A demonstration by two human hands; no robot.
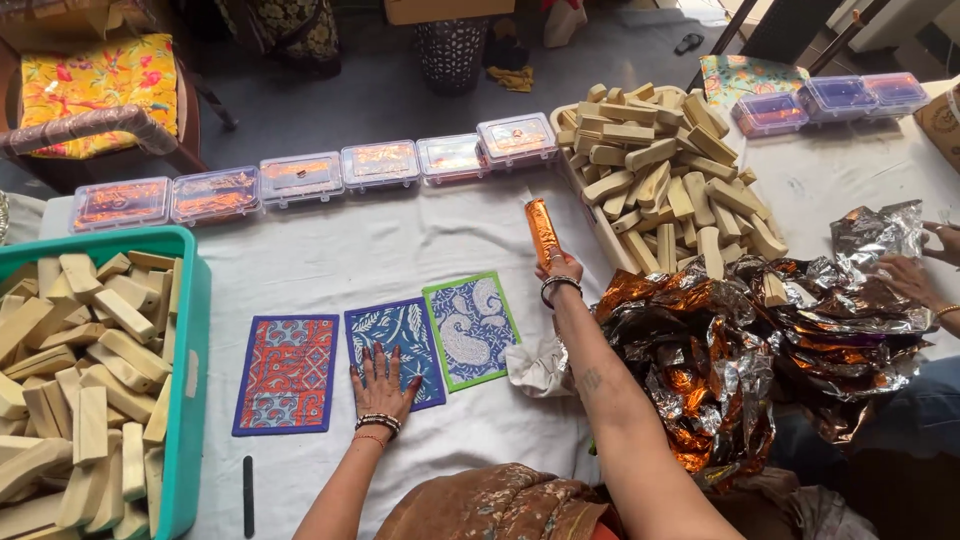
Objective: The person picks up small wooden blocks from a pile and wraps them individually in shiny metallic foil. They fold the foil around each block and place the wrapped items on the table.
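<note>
**Foil-wrapped bar held out at arm's reach, thin margin on the grip**

I see my right hand (560,268) stretched forward, fingers closed round the lower end of an orange foil-wrapped bar (542,230); most of the bar stands clear above the fist, tilted slightly away. Held so low, I judge it could pivot or slide out, since the foil looks slick.

Just beyond the bar's tip sits the row of clear lidded boxes (380,163), and to the right of the grip the tray of bare wooden blocks (660,170) is heaped loosely. A swing of the bar could nudge a box lid or knock blocks off the pile.

My left hand (382,385) lies flat and open, holding nothing, pressing on the blue printed mat (400,335). Below my right forearm, crumpled foil sheets (720,350) crowd close; a dragging elbow could snag and tear them.

Another person's hand (905,272) works the foil at the far right, so a tug from there might shift the heap.
</note>
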